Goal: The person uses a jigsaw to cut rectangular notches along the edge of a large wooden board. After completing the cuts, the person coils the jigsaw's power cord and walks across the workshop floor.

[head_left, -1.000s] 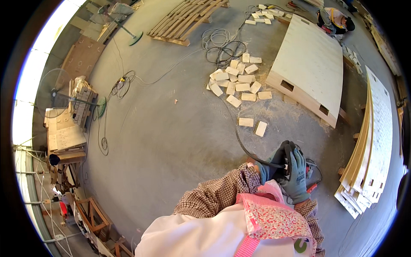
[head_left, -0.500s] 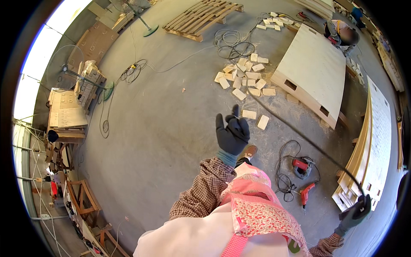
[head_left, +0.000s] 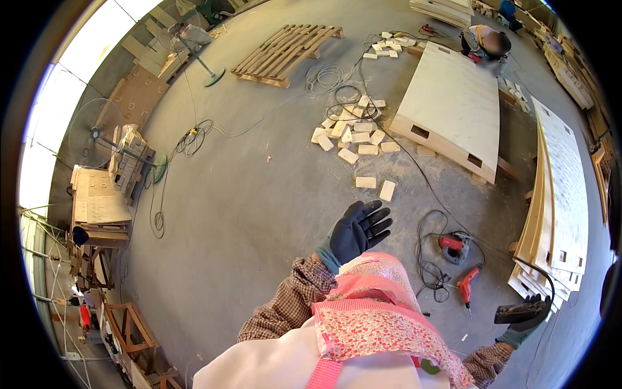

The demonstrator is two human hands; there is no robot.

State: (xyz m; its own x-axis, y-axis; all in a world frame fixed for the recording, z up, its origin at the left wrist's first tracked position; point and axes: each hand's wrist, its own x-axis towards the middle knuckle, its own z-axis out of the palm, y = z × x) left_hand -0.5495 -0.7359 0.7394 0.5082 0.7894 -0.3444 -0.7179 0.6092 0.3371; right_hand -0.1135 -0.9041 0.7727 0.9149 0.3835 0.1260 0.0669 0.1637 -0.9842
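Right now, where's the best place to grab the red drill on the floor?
Probably by the handle of the red drill, coming from above and the picture's right: the drill lies on the floor, handle slanting up and right, away from the thin bit pointing toward the lower edge.

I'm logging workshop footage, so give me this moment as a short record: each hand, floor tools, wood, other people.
Left hand: gloved, open, holding nothing
Right hand: gloved, holding a dark block, a black cable arching beside it
Floor tools: red drill; red-and-grey power tool, just beyond the drill
Wood: scattered small blocks; large pale panel; stacked sheets at right; slatted pallet
Other people: co-worker bent at the large panel's far end
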